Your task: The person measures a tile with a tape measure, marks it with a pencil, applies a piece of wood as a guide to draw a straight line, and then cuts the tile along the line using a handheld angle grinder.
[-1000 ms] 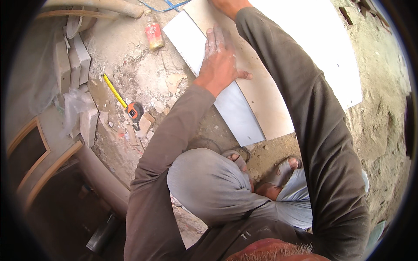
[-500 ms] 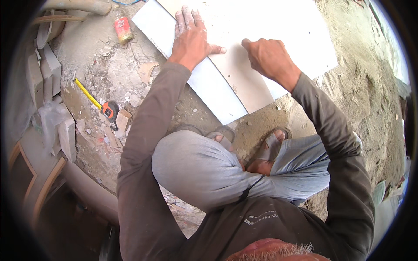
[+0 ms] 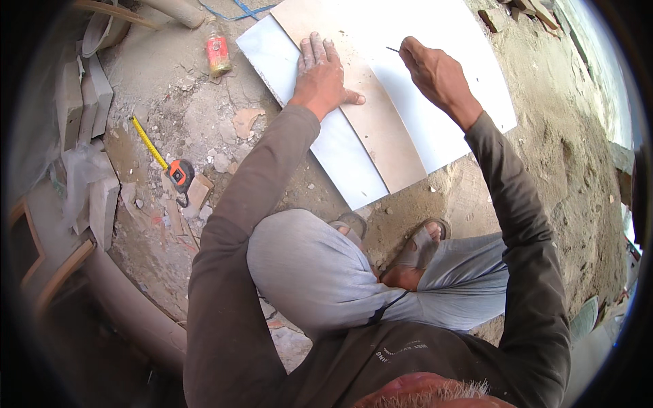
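A white tile [image 3: 452,129] lies on the ground in front of me, and a narrow beige strip [image 3: 391,132] rests across it at a slant. My left hand [image 3: 320,78] is spread on top of the strip and the white surface left of it, fingers pointing away and thumb out to the right. Over the white tile to the right of the strip, my right hand [image 3: 435,75] is closed around a thin dark rod [image 3: 392,49]. Only the rod's tip sticks out; the rest is hidden in my fingers.
An extended tape measure [image 3: 181,174] lies on rubble to the left. Beyond it stands a bottle with a red label [image 3: 218,54]. Pale slabs [image 3: 102,211] lean at the far left. Broken wood-like pieces [image 3: 520,8] lie at the far right, beside sandy ground.
My right hand has moved farther away from me along the tile, and the rod's tip now shows. My left hand stays flat on the strip. The whole view has shifted slightly.
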Demonstrator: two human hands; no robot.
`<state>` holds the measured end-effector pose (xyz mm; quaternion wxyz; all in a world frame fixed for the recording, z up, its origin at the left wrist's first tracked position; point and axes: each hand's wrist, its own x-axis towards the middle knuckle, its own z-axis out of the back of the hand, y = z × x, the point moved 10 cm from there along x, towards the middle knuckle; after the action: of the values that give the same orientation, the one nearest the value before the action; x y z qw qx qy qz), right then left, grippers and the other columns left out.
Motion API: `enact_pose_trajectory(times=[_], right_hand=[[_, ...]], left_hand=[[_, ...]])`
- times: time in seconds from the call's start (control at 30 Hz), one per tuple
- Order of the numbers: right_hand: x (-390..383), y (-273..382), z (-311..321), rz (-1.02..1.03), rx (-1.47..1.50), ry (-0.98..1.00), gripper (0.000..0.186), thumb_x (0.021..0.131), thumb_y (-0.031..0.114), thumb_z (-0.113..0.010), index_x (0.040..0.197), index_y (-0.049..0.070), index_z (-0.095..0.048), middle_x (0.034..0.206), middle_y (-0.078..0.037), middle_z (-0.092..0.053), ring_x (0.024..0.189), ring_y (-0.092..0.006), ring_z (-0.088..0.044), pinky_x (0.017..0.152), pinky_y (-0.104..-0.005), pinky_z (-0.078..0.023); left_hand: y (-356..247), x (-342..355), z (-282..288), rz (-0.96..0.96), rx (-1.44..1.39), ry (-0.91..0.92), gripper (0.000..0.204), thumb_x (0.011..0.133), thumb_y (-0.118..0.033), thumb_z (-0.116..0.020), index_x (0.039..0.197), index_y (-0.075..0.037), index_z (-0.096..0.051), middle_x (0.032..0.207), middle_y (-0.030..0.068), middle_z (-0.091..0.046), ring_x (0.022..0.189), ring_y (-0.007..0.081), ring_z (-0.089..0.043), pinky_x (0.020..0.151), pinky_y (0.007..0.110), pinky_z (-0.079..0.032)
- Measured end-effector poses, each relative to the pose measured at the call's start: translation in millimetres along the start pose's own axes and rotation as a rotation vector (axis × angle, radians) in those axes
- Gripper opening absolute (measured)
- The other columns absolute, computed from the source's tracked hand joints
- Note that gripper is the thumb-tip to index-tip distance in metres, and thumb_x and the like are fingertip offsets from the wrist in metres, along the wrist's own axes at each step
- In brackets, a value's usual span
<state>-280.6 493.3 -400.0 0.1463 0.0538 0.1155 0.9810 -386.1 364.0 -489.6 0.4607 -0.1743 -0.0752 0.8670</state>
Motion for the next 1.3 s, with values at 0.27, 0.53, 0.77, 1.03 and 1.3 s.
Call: enact_pose_trajectory(times=[0.27,0.53,0.77,1.03,1.3], right_hand=[[188,31,-86,0.066,0.016,-0.323,0.014,0.091,0.018,-0.055,0.093,0.006,-0.064,0.075,-0.017,-0.070,0.068,-0.0350,-0.070,0.059,-0.0494,-0.052],[224,41,-102,0.233,0.080,-0.253,0.015,0.094,0.017,-0.053,0.095,0.005,-0.062,0.077,-0.020,-0.068,0.071,-0.0392,-0.069,0.060,-0.0517,-0.053],[205,65,-85,0.222,0.008,-0.024,0.018,0.083,0.013,-0.056,0.085,0.004,-0.072,0.080,-0.024,-0.072,0.074,-0.0408,-0.072,0.065,-0.0508,-0.057],[-7,40,-52,0.134,-0.021,0.246,0.013,0.090,0.007,-0.058,0.098,0.004,-0.068,0.066,-0.016,-0.067,0.059,-0.0318,-0.070,0.057,-0.0412,-0.056],[-324,-11,-62,-0.193,-0.068,0.820,0.014,0.096,0.018,-0.057,0.091,0.006,-0.063,0.070,-0.022,-0.068,0.068,-0.0384,-0.071,0.060,-0.0505,-0.055]], left_hand=[[2,-4,2,-0.009,0.029,-0.019,0.143,0.060,-0.072,-0.084,0.153,0.017,-0.021,0.159,0.0422,-0.017,0.152,0.0537,-0.011,0.126,0.050,-0.018],[5,-11,7,-0.003,0.054,-0.056,0.142,0.060,-0.073,-0.082,0.153,0.017,-0.023,0.159,0.0415,-0.018,0.152,0.0527,-0.014,0.124,0.050,-0.023],[10,-12,5,-0.031,0.081,-0.096,0.141,0.060,-0.074,-0.082,0.152,0.016,-0.026,0.158,0.0423,-0.021,0.151,0.0538,-0.017,0.124,0.050,-0.024],[4,-7,-1,-0.041,0.050,-0.080,0.139,0.061,-0.068,-0.088,0.154,0.014,-0.024,0.160,0.0414,-0.016,0.151,0.0535,-0.016,0.122,0.053,-0.027],[-3,7,-2,-0.053,0.062,-0.077,0.134,0.068,-0.067,-0.084,0.155,0.014,-0.021,0.160,0.0426,-0.015,0.152,0.0544,-0.011,0.124,0.053,-0.022]])
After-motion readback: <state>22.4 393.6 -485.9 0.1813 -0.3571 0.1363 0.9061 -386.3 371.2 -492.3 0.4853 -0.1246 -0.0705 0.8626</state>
